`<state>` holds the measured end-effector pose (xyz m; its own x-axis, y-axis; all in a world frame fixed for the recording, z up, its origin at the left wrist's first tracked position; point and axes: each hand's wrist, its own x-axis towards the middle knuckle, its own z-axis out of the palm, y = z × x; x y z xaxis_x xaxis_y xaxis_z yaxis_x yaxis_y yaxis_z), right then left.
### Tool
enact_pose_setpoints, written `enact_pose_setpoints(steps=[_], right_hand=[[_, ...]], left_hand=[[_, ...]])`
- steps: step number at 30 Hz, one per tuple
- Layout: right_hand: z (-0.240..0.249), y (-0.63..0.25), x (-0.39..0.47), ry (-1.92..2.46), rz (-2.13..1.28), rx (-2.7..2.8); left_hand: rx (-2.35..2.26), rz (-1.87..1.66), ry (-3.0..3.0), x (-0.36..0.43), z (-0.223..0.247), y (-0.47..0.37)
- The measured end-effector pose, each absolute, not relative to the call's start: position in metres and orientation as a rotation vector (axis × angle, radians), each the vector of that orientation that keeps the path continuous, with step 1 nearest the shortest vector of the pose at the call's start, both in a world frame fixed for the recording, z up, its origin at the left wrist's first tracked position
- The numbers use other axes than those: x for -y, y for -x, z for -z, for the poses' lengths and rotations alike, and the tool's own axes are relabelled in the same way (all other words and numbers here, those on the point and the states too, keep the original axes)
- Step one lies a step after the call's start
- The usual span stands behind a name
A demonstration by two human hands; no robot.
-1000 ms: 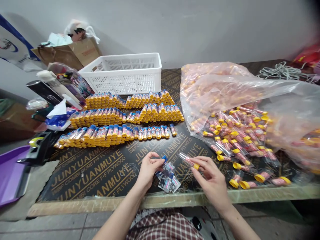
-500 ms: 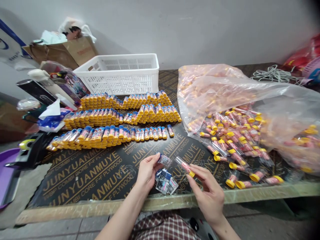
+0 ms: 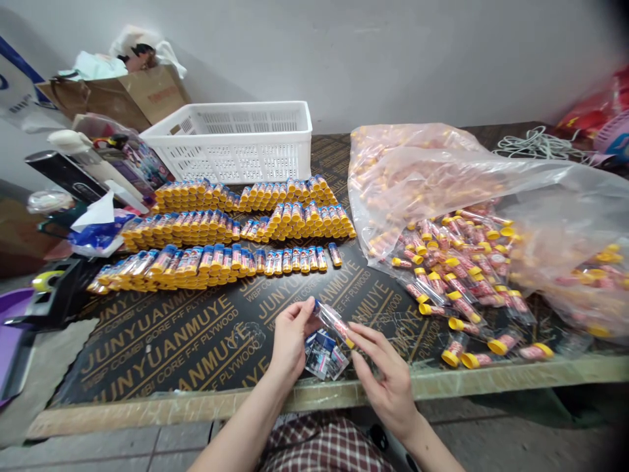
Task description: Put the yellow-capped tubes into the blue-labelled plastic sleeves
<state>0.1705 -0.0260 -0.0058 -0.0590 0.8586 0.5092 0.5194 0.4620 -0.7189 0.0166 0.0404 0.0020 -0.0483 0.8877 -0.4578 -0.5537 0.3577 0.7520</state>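
My left hand (image 3: 293, 331) pinches a small printed clear sleeve with a dark blue edge near the table's front. In the fingers of my right hand (image 3: 381, 364) is the yellow-capped end of a clear tube (image 3: 334, 322) with pink contents. The tube's far end meets the sleeve at my left fingertips; how far it is inside, I cannot tell. Below the tube, a small pile of printed sleeves (image 3: 322, 357) lies on the dark table (image 3: 196, 334). Behind my hands stand rows of blue-and-yellow labelled tubes (image 3: 187, 265).
A white basket (image 3: 236, 154) stands behind the rows. On the right, a large clear bag (image 3: 417, 177) spills loose yellow-capped tubes (image 3: 462, 262). Bottles (image 3: 81, 157), a paper bag (image 3: 118, 98) and a tape dispenser (image 3: 49, 295) are at the left. White cable (image 3: 540, 144) lies at the back right.
My right hand has moved left with the tube, bringing its end against the sleeve in my left hand. The view has shifted slightly.
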Motion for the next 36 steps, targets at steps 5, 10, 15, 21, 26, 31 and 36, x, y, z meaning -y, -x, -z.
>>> enact_pose_setpoints(steps=[5, 10, 15, 21, 26, 31, 36], right_hand=[[0.012, -0.177, 0.018, 1.175, -0.491, 1.789], [0.008, -0.184, 0.007, 1.165, -0.562, 1.864], [0.000, -0.189, -0.001, 1.009, -0.857, 1.926], [0.003, -0.187, 0.002, 0.995, -0.921, 1.888], [0.002, -0.194, -0.017, 1.008, -0.796, 1.983], [0.002, -0.217, -0.106, 1.396, -0.281, 2.202], [0.014, -0.220, -0.178, 1.501, -0.224, 2.297]], left_hand=[[-1.003, -1.061, -0.466, -0.038, -0.013, -0.016], [-0.929, -0.772, -0.565, -0.031, -0.016, -0.016], [-0.882, -0.712, -0.639, -0.025, -0.012, -0.019], [-0.893, -0.707, -0.615, -0.023, -0.012, -0.021], [-0.996, -0.733, -0.796, -0.031, -0.007, -0.014], [-1.411, -0.533, -1.768, -0.045, 0.003, 0.004], [-1.438, -0.274, -1.999, -0.048, 0.010, 0.007]])
